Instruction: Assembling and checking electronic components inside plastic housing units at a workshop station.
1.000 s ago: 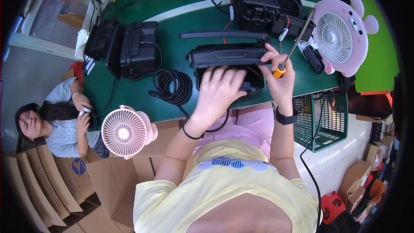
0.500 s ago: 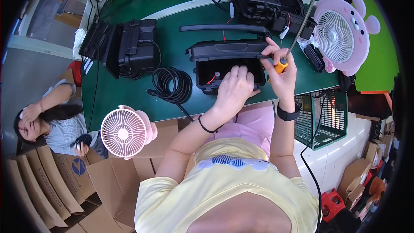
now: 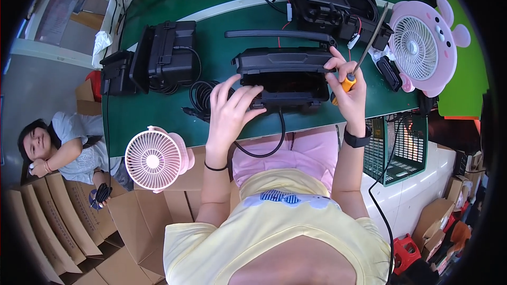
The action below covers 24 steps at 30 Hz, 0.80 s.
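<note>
A black plastic case (image 3: 296, 97) lies on the green table in front of me, its hinged lid (image 3: 285, 62) raised and its inside dark. My left hand (image 3: 229, 108) grips the left end of the case, fingers curled over the edge and thumb at the front wall. In my right hand (image 3: 348, 89) is a screwdriver (image 3: 347, 83) with an orange and black handle, its long shaft pointing up and away. Fingertips of that same hand touch the right end of the lid. A black cable (image 3: 282, 132) loops below the front of the case.
More black cases (image 3: 171, 55) stand at the left, others (image 3: 317, 0) at the back. A coiled cable (image 3: 200, 97) lies beside my left hand. Two pink fans (image 3: 153, 161) (image 3: 414, 45) flank me. A green crate (image 3: 396, 150) is below right; another person (image 3: 79, 148) sits at left near cardboard boxes (image 3: 53, 216).
My left hand has come out of the case and moved left to its left end. The case looks tipped slightly, and the red wire inside no longer shows. My right hand keeps the screwdriver.
</note>
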Available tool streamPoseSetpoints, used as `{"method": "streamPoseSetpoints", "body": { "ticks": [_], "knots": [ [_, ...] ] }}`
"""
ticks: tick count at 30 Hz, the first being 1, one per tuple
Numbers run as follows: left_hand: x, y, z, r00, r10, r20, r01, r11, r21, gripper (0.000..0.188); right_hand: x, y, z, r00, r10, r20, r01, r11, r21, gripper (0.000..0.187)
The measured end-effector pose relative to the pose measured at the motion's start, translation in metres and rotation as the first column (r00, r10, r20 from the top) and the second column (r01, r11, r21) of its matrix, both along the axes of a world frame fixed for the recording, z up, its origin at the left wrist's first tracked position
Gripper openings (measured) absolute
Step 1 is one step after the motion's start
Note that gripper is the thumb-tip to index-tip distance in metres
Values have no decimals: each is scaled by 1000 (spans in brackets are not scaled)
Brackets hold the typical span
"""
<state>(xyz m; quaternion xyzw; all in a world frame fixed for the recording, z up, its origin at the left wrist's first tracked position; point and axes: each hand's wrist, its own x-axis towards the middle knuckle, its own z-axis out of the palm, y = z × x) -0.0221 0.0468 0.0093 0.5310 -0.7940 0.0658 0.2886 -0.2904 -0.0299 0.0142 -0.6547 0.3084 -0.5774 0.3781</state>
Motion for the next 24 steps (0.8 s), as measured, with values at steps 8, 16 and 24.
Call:
{"method": "streamPoseSetpoints", "body": {
  "ticks": [8, 16, 24],
  "knots": [
    [-5, -1, -14, 945, 49, -323, -23, 996, 83, 43, -2, 21, 0, 966, -118, -230, 123, 992, 7, 24],
    [-25, -1, -35, 769, 68, -635, -103, 995, -17, 56, 4, 23, -14, 989, -93, -112, 110, 982, 152, 24],
    [-32, -3, -36, 710, 170, -683, -146, 985, 93, 43, 6, 19, -30, 997, -73, -8, 74, 984, 160, 24]
  ]
}}
